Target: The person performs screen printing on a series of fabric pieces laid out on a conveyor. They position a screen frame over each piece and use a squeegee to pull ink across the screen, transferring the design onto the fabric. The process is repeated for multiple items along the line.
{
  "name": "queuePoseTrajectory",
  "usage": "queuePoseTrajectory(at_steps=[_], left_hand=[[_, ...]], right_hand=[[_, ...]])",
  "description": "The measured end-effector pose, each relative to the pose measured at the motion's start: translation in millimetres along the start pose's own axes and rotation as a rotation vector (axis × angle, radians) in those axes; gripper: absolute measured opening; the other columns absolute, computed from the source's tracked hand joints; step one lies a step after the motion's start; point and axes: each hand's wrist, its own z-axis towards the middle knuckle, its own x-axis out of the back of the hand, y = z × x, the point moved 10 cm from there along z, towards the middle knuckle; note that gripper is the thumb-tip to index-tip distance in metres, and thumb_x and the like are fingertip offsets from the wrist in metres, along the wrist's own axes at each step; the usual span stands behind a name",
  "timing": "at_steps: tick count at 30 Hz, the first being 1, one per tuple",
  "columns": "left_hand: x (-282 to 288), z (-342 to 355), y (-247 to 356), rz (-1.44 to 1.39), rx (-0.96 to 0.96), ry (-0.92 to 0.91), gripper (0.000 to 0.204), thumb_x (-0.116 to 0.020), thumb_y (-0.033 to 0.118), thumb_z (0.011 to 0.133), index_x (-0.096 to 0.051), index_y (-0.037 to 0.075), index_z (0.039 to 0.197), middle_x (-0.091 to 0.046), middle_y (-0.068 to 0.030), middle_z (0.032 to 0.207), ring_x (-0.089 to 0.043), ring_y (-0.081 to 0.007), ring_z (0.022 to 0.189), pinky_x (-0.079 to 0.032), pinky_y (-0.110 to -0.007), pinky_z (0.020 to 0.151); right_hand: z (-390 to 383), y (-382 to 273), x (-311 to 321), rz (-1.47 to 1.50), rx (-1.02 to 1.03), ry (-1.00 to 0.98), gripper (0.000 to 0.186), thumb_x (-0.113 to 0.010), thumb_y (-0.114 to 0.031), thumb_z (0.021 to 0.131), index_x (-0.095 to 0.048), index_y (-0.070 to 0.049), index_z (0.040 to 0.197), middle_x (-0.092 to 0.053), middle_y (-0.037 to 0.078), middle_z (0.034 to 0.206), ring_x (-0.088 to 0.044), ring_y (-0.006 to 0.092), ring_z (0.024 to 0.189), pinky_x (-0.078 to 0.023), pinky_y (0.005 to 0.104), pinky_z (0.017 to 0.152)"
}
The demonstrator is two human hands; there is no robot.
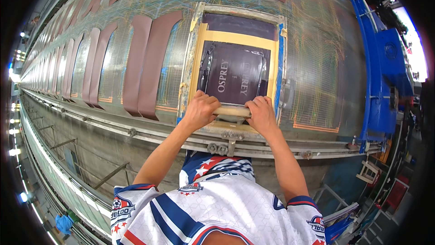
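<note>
Across the long table point(317, 68), slanting lines of brown panels point(159, 64) | beside the nearest panel, a rectangular screen frame point(189, 64) lying flat | at the frame's near end, a pale bar point(232, 111) set crosswise | left hand point(202, 109) curled round the bar's left end | right hand point(263, 114) gripping its right.

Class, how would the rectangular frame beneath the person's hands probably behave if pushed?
The frame would probably stay stiff, given its thick rails. Lying low and broad over the table, it seems unlikely to tip or roll. Its glossy dark middle could be slippery.
</note>
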Motion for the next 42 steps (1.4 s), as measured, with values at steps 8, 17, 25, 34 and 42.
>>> queuePoseTrajectory(at_steps=[8,17,25,34,42], left_hand=[[7.0,-8.7,23.1,0.2,-0.007,-0.004,0.045,-0.079,0.01,0.061,-0.069,0.011,0.104,-0.065,-0.0021,0.102,-0.061,-0.022,0.1,-0.043,-0.039,0.093],[7.3,-3.0,47.1,0.186,-0.045,-0.022,0.033,-0.077,0.016,0.066,-0.068,0.012,0.097,-0.065,-0.0012,0.092,-0.062,-0.0203,0.091,-0.042,-0.039,0.085],[7.6,-51.0,82.2,0.171,-0.079,0.074,0.027,-0.071,0.011,0.066,-0.065,0.011,0.092,-0.064,-0.0018,0.087,-0.061,-0.0196,0.083,-0.042,-0.039,0.082],[13.0,56.0,4.1,0.253,-0.091,0.036,0.032,-0.081,0.017,0.068,-0.066,0.013,0.097,-0.067,-0.0045,0.089,-0.065,-0.0228,0.087,-0.041,-0.04,0.088],[51.2,169.2,-37.8,0.204,-0.168,0.037,0.025,-0.083,0.02,0.068,-0.07,0.011,0.087,-0.067,-0.0037,0.081,-0.064,-0.0262,0.079,-0.042,-0.041,0.08]], right_hand=[[-22.2,14.6,65.5,0.107,-0.143,0.331,0.05,-0.08,-0.04,0.08,-0.068,-0.008,0.115,-0.067,0.01,0.115,-0.054,0.034,0.12,-0.033,0.0495,0.107],[-42.1,216.2,29.8,0.44,-0.906,0.609,0.029,-0.063,-0.034,0.094,-0.068,-0.008,0.105,-0.071,0.018,0.103,-0.064,0.0384,0.101,-0.049,0.0496,0.088],[-36.1,209.0,22.0,0.425,-0.934,0.62,0.036,-0.06,-0.039,0.097,-0.067,-0.004,0.1,-0.071,0.021,0.095,-0.067,0.0413,0.087,-0.05,0.0501,0.079],[-44.0,201.1,28.7,0.488,-0.947,0.65,0.035,-0.063,-0.037,0.095,-0.068,-0.003,0.102,-0.071,0.022,0.096,-0.067,0.0416,0.091,-0.05,0.0482,0.081],[-45.3,189.7,44.0,0.465,-0.884,0.713,0.033,-0.063,-0.034,0.095,-0.068,-0.002,0.101,-0.071,0.023,0.095,-0.067,0.0428,0.091,-0.05,0.0472,0.082]])
